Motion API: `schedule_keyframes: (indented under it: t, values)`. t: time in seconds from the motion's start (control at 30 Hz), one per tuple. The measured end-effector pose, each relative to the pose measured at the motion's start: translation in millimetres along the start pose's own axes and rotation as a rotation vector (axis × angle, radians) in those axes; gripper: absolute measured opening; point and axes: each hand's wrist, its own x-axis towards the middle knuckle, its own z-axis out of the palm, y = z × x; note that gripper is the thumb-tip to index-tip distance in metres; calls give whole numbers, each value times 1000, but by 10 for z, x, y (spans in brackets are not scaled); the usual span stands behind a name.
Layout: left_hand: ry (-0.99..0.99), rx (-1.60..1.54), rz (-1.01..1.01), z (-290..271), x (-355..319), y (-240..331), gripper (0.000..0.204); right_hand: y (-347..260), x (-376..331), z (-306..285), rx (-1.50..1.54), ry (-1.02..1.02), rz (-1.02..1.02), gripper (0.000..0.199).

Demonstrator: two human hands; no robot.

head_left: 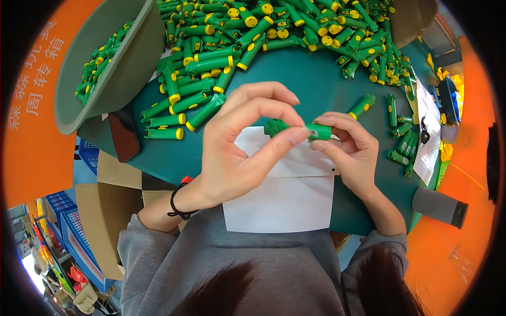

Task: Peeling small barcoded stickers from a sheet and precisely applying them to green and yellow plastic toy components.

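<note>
Both hands hold one small green plastic tube [284,128] level above a white sheet of paper [279,203]. My left hand [237,152] pinches it with thumb and forefinger near the middle, where a small pale sticker sits under the thumb tip. My right hand [350,150] grips the tube's right end. A black band circles my left wrist. The tube's right end is hidden inside my right fingers.
A big heap of green tubes with yellow caps [253,37] covers the far half of the dark green table [316,79]. A grey-green bowl [132,63] at the left holds more. Loose green pieces [400,142] lie right, beside a grey cylinder [440,206]. Orange bins flank both sides.
</note>
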Motion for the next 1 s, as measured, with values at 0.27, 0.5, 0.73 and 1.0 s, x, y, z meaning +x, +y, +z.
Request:
schedule_keyframes:
  t: [0.27,0.5,0.73,1.0]
  values:
    - [-116,-53,-149,102,-12,32,10,-26,-54,-6,-70,-53,2,40]
    - [-78,-83,-204,143,-21,35,9,-29,-66,14,-55,-31,-18,40]
    - [-63,-64,-191,170,-18,34,7,-34,-69,25,-62,-21,-32,40]
    - [-52,-48,-177,187,-22,15,7,-9,-76,17,-68,-16,-31,40]
